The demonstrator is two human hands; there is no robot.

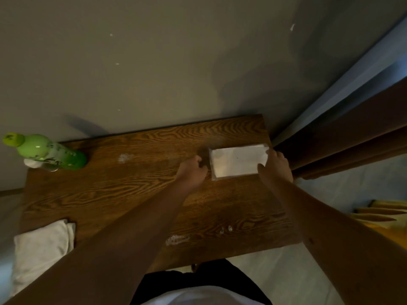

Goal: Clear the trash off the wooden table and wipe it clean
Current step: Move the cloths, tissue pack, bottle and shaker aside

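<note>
A white tissue pack (237, 160) in clear wrap lies at the far right of the wooden table (123, 194). My right hand (275, 168) grips its right end, thumb on the near side and fingers over the far corner. My left hand (192, 172) sits with curled fingers just left of the pack, beside a dark patch; I cannot tell whether it holds anything. White residue spots mark the wood at the far middle (125, 158), the near middle (176, 239) and just right of that (225, 230). A folded white cloth (41, 245) hangs over the near left corner.
A green bottle (48, 154) stands at the far left corner with something white at its base. A grey wall runs behind the table. Brown curtains (352, 146) hang to the right. A yellow object (385, 216) lies on the pale floor at right.
</note>
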